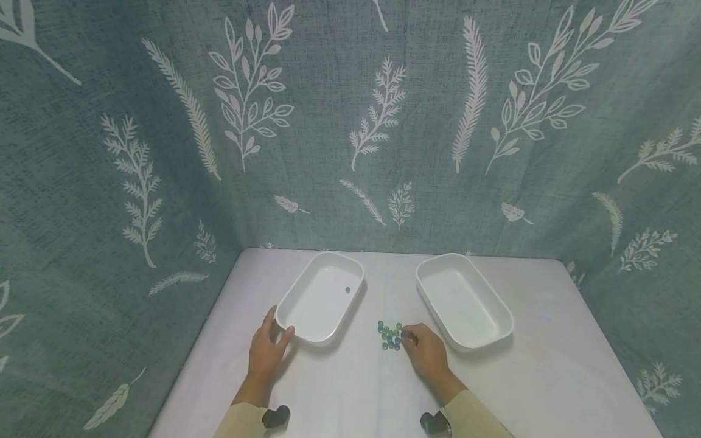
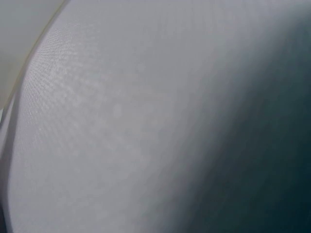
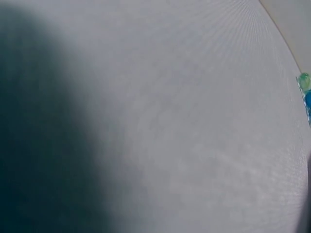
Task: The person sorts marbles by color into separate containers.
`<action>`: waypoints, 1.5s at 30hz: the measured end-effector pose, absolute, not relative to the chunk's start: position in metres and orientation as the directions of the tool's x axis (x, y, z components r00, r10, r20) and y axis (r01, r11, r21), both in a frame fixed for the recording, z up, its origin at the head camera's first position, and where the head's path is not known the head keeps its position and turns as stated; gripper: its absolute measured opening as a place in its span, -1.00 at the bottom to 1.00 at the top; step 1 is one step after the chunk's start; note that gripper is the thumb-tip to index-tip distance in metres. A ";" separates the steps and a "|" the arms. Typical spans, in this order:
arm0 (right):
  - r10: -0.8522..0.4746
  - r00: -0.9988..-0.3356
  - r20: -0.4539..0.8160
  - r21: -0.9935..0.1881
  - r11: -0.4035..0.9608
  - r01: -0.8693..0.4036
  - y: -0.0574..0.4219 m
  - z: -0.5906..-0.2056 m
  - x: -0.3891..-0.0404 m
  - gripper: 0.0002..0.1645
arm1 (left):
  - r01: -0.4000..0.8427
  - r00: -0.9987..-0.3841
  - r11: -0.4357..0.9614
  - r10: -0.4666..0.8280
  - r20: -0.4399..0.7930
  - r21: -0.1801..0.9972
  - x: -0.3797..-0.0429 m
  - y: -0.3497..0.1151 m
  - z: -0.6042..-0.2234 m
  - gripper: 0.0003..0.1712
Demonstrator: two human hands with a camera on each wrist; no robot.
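Basically leafy teal cloth walls point(image 1: 323, 121)
They hang beyond and outside the left hand point(image 1: 265, 354); whitish table point(image 1: 350, 389) below, pretty soft light.

The curtain point(image 1: 328, 121), across the upper frame, is grey-green with whitish leaf and branch patterns. At lower centre, the marbles point(image 1: 390, 339) are blue and green. The two trays point(image 1: 317, 304) are white (the table point(image 1: 350, 389) also is whitish), and the sleeves point(image 1: 241, 421) are cream.
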State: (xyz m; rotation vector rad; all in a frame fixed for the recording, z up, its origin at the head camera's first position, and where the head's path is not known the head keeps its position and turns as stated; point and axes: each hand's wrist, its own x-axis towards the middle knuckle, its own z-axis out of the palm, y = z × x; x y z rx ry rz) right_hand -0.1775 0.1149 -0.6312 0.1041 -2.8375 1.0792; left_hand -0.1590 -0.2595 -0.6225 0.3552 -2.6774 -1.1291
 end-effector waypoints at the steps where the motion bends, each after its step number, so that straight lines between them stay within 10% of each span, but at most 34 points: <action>1: -0.030 -0.992 0.121 -0.654 0.750 -0.102 0.115 -0.631 -0.177 -0.72 | -0.137 -0.948 0.677 -0.302 0.103 0.723 -0.159 -0.259 -0.623 -0.06; 45: -0.149 -0.989 0.016 -0.808 0.581 -0.101 0.116 -0.608 -0.184 -0.75 | -0.101 -0.953 0.661 -0.280 0.119 0.744 -0.159 -0.261 -0.621 -0.05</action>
